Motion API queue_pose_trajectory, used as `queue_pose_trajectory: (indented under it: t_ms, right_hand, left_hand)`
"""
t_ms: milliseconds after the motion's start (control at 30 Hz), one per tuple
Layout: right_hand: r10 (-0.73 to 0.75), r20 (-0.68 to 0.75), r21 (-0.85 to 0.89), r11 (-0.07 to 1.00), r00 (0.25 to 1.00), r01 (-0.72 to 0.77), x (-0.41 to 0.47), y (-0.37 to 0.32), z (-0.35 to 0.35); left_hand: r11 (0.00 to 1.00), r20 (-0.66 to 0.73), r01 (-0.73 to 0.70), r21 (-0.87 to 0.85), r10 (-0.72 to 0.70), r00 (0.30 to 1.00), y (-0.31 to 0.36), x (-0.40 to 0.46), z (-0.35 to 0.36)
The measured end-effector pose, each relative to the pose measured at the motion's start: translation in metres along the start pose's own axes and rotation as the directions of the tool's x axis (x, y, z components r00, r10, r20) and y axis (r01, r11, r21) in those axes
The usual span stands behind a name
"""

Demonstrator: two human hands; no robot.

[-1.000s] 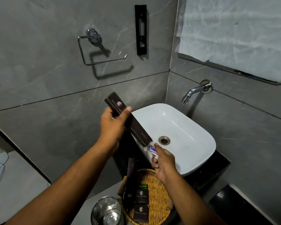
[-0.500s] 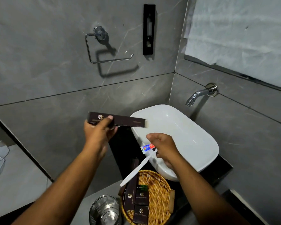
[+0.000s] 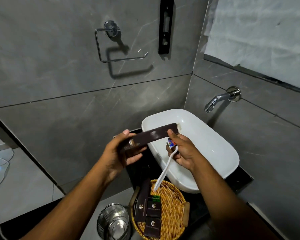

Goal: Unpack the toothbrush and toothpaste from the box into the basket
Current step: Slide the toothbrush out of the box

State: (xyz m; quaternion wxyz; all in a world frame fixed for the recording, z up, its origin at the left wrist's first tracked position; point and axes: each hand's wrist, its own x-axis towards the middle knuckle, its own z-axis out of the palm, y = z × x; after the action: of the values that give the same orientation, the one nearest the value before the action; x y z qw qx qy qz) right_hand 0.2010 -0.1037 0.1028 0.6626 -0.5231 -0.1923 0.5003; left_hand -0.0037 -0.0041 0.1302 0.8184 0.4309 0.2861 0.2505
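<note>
The toothpaste (image 3: 171, 142) is mostly hidden inside the right hand (image 3: 184, 153) (label unreadable), box (image 3: 151, 135) motion-blurred.

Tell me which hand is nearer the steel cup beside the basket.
Left. The left hand holds the dark box up and slightly right of the steel cup; the right hand, holding the toothbrush and toothpaste, is farther right over the sink.

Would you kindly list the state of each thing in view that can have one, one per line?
Box: out of the basket, held level by both hands.
Toothbrush: out of the box, hanging from the right hand.
Toothpaste: out of the box, in the right hand.
Left hand: gripping the box's near end.
Basket: holds three dark packets.
Tap: no water running.
Roll holder: bare.
Steel bin: open-topped.
</note>
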Motion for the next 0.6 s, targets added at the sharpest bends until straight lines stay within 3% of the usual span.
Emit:
queue_pose_trajectory:
  t_ms: [100,233,333,433,600]
  right_hand:
    - [-0.005,0.038,-0.197,0.980,0.999,0.013,-0.003,-0.013,0.001]
    - [0.048,0.157,-0.484,0.874,0.986,0.034,-0.008,-0.016,0.023]
    - [-0.047,0.144,-0.676,0.725,0.988,0.133,-0.007,-0.011,0.032]
    - [-0.226,0.170,-0.845,0.467,0.959,0.260,-0.003,-0.002,0.029]
    - [-0.311,0.225,-0.947,0.154,0.924,0.282,0.003,0.020,0.030]
  left_hand:
    - [0.969,0.087,-0.023,0.248,0.002,0.996,0.006,-0.003,-0.007]
    - [0.771,0.147,-0.145,0.621,0.068,0.987,-0.001,0.000,0.008]
    - [0.746,0.063,-0.141,0.651,0.132,0.989,-0.012,0.006,0.006]
    - [0.786,-0.098,-0.082,0.613,0.179,0.979,-0.023,0.008,-0.020]
    - [0.806,-0.406,0.045,0.591,0.249,0.879,-0.046,0.003,-0.091]
